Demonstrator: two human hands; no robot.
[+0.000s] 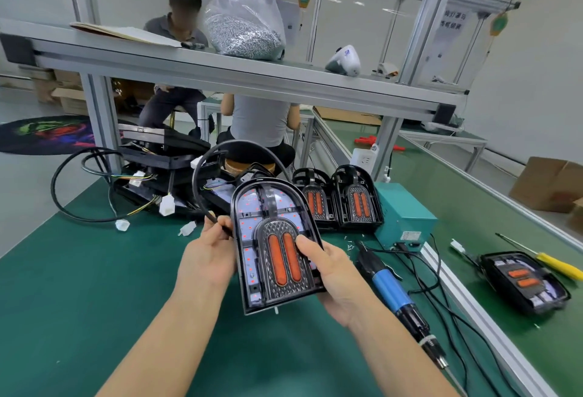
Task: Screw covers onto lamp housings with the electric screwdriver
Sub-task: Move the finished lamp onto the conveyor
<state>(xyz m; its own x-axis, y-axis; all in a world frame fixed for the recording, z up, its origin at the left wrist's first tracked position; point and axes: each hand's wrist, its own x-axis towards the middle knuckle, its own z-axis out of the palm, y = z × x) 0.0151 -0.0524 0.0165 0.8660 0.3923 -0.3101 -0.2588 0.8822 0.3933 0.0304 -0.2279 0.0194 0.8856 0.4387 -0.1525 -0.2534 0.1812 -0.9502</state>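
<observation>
I hold an arch-shaped black lamp housing (271,239) with its cover and two orange reflectors up above the green mat. My left hand (208,254) grips its left edge and pinches its black cable (202,188). My right hand (331,267) holds the right edge, thumb pressed on the cover beside the reflectors. The blue and black electric screwdriver (391,292) lies on the mat to the right of my right hand, untouched. A few loose screws (350,243) lie near its tip.
Two more lamp housings (340,201) lean against a teal power box (407,213). A stack of black housings with cables (157,169) sits at back left. Another lamp (523,283) and a yellow screwdriver (558,265) lie across the rail. A bag of screws (243,30) is on the shelf.
</observation>
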